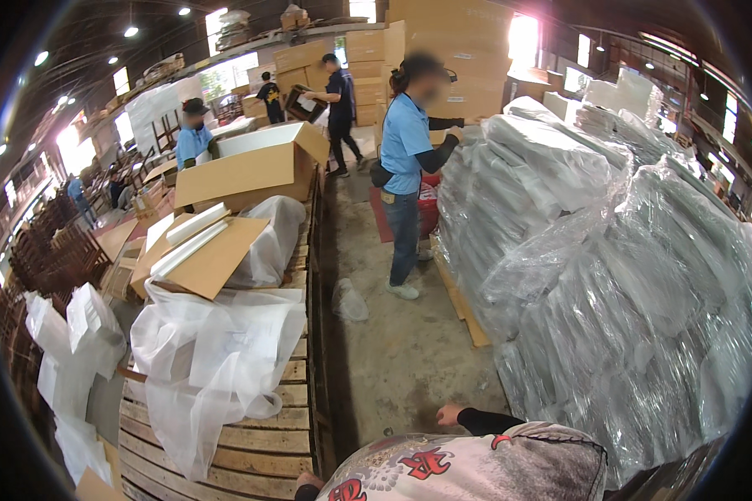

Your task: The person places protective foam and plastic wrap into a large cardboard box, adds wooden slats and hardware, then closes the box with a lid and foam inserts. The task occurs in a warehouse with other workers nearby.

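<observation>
While my right hand (450, 415) hangs loose, empty, over grey concrete floor (388, 355), I cannot tell whether my left hand (310, 480), near the slatted wooden platform (280, 440), grips anything.

Head fisheye looks down, along aisle (384, 363); right hand (450, 414) near.

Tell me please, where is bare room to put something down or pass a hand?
Bare slats show on the wooden platform, between the white wrapping sheet and the right edge. Open floor lies between the platform and the plastic-wrapped stack, on this side of the co-worker. Crowded: the platform's farther part, under cardboard and an open carton.
</observation>
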Demonstrator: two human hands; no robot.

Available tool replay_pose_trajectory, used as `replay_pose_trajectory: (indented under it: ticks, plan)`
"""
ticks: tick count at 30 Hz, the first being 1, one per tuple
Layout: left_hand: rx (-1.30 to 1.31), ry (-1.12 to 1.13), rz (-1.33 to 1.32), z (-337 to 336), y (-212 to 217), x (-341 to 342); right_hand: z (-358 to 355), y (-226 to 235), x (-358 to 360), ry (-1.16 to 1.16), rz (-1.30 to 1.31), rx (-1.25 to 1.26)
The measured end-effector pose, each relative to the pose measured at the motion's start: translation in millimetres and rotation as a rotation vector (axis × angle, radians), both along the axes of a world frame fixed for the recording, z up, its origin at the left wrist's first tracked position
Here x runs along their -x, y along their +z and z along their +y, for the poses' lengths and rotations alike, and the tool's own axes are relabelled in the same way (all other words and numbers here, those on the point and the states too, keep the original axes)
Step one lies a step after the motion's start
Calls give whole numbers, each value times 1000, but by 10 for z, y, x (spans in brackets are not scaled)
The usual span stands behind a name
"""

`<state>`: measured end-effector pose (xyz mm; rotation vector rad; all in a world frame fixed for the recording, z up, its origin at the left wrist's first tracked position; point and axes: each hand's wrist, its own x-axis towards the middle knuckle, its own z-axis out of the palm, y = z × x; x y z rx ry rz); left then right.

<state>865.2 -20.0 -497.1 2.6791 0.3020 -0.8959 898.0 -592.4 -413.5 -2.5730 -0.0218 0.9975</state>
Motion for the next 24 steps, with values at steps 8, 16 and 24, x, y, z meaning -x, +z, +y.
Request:
replay_pose_trajectory:
  ticks: [8, 16, 24]
  plan:
    - [22, 50, 14, 240, 26, -444, 276, -140, 21, 40, 46, -93]
    - [97, 102, 68, 62, -161, -390, -21, 143, -608, -20, 95, -24]
    - [-53, 151, -146, -90, -182, -232, 89, 112, -875, 93, -4, -49]
